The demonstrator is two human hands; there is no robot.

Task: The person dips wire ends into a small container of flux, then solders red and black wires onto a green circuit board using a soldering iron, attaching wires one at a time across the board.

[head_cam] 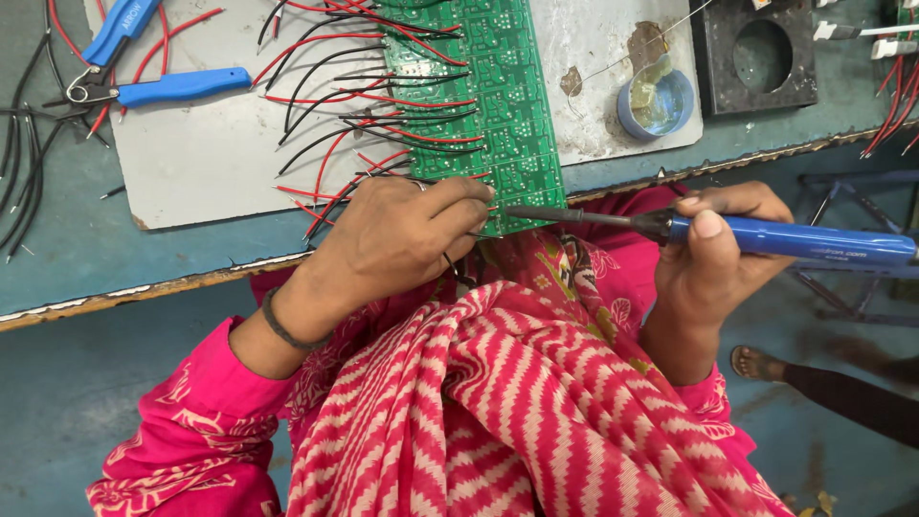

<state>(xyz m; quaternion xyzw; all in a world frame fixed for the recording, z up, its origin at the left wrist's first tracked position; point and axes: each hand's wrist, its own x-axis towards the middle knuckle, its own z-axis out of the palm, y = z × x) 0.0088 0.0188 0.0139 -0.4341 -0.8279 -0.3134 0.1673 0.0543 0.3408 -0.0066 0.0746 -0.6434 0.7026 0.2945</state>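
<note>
Soldering a wire at the near end of a green circuit board.

The board lies lengthwise away from the person on a grey mat on the surface, wires fanning left. The left hand, grip pinched on a thin wire, rests against its near edge; the right hand, closed around a blue soldering iron, points the tip leftward at that edge.

No packages, labels, signs or screens visible
</note>
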